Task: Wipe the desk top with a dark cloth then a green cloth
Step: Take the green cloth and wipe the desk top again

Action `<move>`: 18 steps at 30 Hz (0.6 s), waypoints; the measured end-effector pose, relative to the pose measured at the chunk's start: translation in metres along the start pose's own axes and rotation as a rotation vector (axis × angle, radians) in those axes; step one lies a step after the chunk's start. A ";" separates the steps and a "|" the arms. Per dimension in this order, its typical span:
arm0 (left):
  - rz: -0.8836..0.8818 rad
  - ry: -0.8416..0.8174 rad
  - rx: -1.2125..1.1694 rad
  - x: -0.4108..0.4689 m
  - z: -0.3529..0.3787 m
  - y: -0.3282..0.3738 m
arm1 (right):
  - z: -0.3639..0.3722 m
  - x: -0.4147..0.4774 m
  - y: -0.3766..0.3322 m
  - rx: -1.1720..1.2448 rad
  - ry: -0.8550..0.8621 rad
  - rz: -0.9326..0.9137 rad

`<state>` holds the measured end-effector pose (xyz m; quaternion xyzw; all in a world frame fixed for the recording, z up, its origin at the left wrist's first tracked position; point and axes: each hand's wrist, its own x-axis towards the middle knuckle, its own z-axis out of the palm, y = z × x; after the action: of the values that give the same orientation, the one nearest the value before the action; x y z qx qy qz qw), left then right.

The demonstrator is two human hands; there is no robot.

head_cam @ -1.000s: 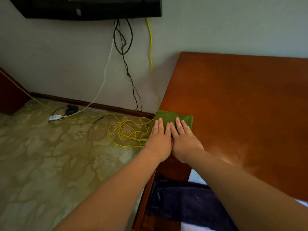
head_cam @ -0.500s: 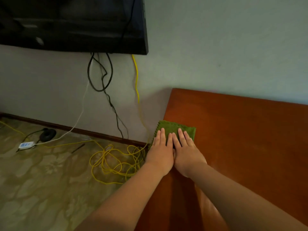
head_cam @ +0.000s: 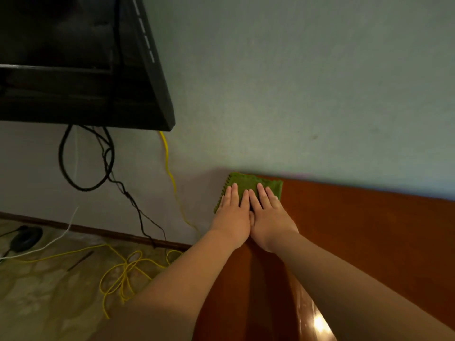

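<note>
Folded green textured cloth lies flat at the far left corner of the glossy reddish-brown wooden desk top, against the pale wall. Left hand and right hand lie side by side, touching, palms down. Fingers of both are straight and close together, pressing on the cloth. A black wall-mounted screen hangs upper left. Black cables dangle beneath it. A yellow cable lies coiled on the patterned floor.
</note>
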<state>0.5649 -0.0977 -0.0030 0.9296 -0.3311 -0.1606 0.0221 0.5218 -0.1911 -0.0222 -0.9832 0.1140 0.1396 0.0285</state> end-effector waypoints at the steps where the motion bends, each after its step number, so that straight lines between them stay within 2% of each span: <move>1: -0.004 0.000 -0.005 0.007 -0.002 0.000 | -0.003 0.007 0.003 -0.005 0.001 -0.005; 9: -0.077 -0.001 -0.006 0.053 -0.015 0.012 | -0.010 0.053 0.032 -0.057 0.002 -0.034; 18: -0.073 -0.061 0.049 0.029 -0.011 0.076 | -0.020 -0.012 0.079 0.056 -0.051 0.029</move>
<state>0.5432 -0.1751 0.0103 0.9360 -0.3012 -0.1816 -0.0165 0.4979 -0.2669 -0.0016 -0.9765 0.1311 0.1616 0.0569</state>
